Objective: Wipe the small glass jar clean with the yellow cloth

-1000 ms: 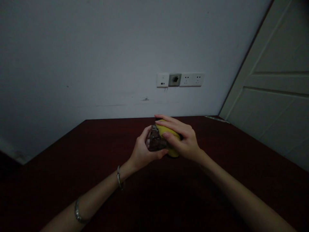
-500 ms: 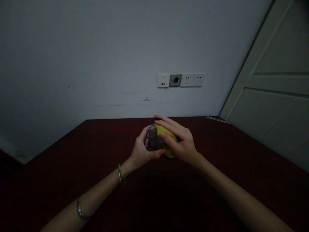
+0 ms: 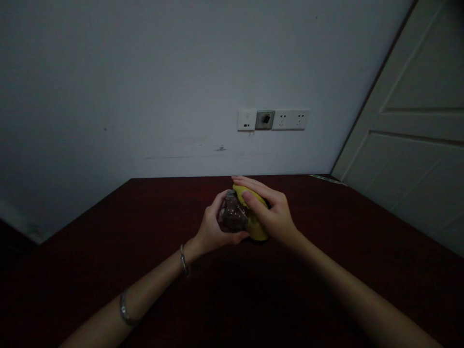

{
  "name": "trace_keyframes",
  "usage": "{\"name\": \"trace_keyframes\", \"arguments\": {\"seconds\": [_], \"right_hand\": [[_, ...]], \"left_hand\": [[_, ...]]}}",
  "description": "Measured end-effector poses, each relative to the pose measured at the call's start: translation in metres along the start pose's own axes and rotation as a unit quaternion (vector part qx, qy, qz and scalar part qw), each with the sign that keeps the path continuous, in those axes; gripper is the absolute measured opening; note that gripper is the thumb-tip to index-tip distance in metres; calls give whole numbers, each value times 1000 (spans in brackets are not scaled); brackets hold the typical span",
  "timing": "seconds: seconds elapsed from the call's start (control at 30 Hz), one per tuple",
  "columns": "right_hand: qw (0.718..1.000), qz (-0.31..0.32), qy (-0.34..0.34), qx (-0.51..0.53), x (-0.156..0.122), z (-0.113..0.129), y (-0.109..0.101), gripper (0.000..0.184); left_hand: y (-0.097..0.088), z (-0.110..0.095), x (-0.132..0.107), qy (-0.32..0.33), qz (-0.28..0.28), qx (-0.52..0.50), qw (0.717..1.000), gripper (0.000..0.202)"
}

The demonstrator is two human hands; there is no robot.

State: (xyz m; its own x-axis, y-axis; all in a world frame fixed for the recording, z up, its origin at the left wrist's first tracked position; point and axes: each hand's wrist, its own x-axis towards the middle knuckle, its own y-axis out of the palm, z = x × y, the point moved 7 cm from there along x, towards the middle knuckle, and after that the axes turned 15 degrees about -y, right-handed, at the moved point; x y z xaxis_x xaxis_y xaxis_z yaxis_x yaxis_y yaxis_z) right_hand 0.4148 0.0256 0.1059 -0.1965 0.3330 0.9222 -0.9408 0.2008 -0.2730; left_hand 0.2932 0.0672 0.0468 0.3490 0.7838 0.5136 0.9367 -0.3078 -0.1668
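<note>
My left hand [image 3: 213, 226] curls round a clear, shiny glass vessel [image 3: 234, 216], fingers behind it and thumb along its near lower side. The vessel narrows toward its top; its exact kind is hard to make out in the dim light. A yellow cloth [image 3: 258, 228] is bunched in my right hand [image 3: 271, 208], which presses it against the vessel's right side. The right thumb lies on the cloth near the vessel's upper part, with the other fingers reaching over the top. Part of the vessel is covered by the cloth and hands.
Below the hands spreads a dark red-brown table [image 3: 163, 208], its back edge against a white wall [image 3: 163, 87]. Wall sockets [image 3: 290, 120] sit above that edge. A pale panelled door [image 3: 416, 159] stands at the right, near a thin strip [image 3: 328, 180] on the table.
The right thumb and the yellow cloth have shifted slightly, uncovering more of the glass vessel's front. Both hands keep their hold, and the whole view has moved a little.
</note>
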Motion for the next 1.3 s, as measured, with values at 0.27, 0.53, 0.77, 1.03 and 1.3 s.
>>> {"name": "trace_keyframes", "arguments": {"seconds": [0.27, 0.53, 0.77, 1.03, 1.3], "right_hand": [[972, 91, -209, -59, -3, 35, 10, 38], [996, 41, -80, -24, 2, 14, 3, 29], [980, 100, -170, -22, 2, 27, 7, 36], [986, 97, -129, -28, 9, 22, 1, 33], [964, 161, -205, -44, 9, 33, 5, 37]], "left_hand": [[-3, 4, -2, -44, -37, 38, 998, 78], [1, 6, 0, -85, -31, -45, 995, 75], [2, 11, 0, -63, -30, -60, 996, 70], [5, 0, -1, -77, -19, -67, 995, 72], [5, 4, -2, -72, -25, -53, 996, 78]]}}
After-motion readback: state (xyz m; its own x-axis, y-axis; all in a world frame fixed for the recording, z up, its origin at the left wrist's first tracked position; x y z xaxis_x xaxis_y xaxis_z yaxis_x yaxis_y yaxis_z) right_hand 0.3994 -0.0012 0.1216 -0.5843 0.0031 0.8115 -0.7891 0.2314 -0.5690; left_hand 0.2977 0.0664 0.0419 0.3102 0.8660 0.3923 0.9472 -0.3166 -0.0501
